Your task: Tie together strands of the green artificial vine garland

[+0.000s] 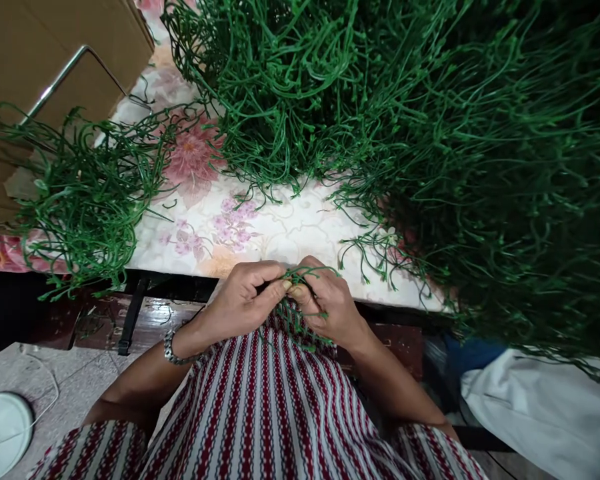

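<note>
My left hand (250,297) and my right hand (330,300) meet over my lap at the table's front edge. Both are closed, thumbs and fingertips pinching a small green plastic-looking plant sprig (300,272) between them. Its thin stems stick out past the right fingers and hang below them. Exactly where the stems join is hidden by my fingers. Beyond my hands, a large heap of similar green sprigs (290,100) covers the back and right of the table. A smaller pile of green sprigs (95,193) lies at the left edge, some stems hanging over it.
A floral cloth (280,227) covers the table. At the back left stands a cardboard box (40,40) with a bent metal rod (55,83) before it. A white round object (3,433) is on the floor at left. White fabric (545,407) lies at lower right.
</note>
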A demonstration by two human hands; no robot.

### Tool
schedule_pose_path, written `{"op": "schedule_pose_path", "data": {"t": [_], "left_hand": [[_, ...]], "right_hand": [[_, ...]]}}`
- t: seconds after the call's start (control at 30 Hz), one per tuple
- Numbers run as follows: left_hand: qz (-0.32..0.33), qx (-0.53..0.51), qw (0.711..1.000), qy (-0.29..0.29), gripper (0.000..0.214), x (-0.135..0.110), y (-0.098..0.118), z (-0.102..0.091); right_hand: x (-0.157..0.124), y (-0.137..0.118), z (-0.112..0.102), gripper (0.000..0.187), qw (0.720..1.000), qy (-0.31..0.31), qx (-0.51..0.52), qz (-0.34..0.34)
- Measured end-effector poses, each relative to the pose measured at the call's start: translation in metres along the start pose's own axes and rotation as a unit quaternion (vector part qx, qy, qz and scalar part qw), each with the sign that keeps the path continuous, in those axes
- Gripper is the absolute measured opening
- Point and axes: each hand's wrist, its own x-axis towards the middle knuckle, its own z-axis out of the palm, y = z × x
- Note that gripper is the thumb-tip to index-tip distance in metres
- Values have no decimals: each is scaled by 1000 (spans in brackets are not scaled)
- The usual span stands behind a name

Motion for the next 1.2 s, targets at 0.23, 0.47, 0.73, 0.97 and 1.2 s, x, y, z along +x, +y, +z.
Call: {"op": "schedule_pose_path", "data": {"t": [0.23, 0.47, 0.73, 0.97, 1.2], "left_hand": [[133, 9, 923, -362, 25, 0, 19, -22], [55, -160, 914, -368, 26, 4, 5, -34], [-69, -168, 983, 33, 27, 15, 1, -9], [-48, -89, 991, 86, 20, 22, 6, 9], [-31, -9, 992, 124, 16, 24, 3, 6]], "right_hand": [[5, -13, -23, 29, 940, -274, 98, -178], [13, -11, -42, 37, 878, -366, 271, -149], [13, 1, -49, 18, 991, 15, 107, 77], [13, 0, -24, 14, 997, 6, 26, 79], [-4, 10, -48, 14, 960, 162, -202, 104]]}}
